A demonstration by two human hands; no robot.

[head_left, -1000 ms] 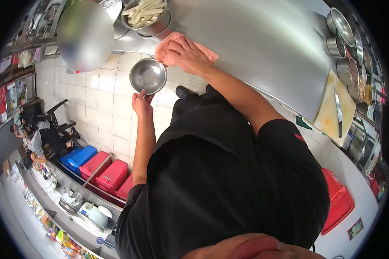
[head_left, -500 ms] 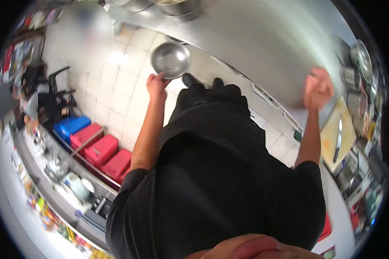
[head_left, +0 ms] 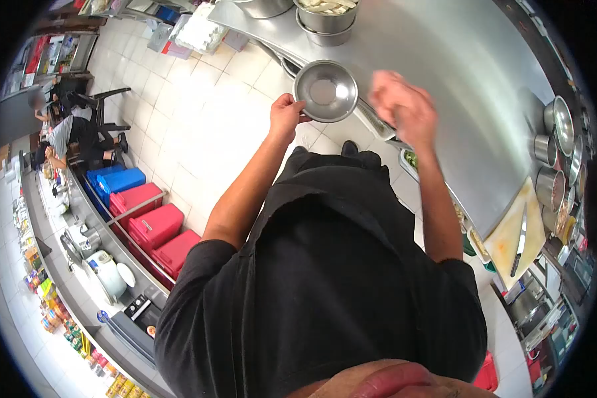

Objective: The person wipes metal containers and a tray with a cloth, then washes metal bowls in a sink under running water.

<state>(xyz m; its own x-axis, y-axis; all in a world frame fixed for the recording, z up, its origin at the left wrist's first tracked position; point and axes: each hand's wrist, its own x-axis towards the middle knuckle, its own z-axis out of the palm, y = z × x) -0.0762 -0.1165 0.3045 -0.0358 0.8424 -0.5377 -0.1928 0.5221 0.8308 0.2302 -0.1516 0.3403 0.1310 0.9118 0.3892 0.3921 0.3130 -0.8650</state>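
Bowl [head_left: 325,91] hangs by the counter [head_left: 464,86], rim pinched in your left hand [head_left: 287,119]; your right hand [head_left: 410,113], grip too blurred to tell, has swung nearer, probably letting both work together

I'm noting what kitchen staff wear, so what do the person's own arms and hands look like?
The left sleeve and right sleeve are short and plain black, ending near the elbows. The left forearm and right forearm are bare, with no watch or bracelet visible. The left hand wears no glove; the right hand is blurred, so small details there cannot be told.
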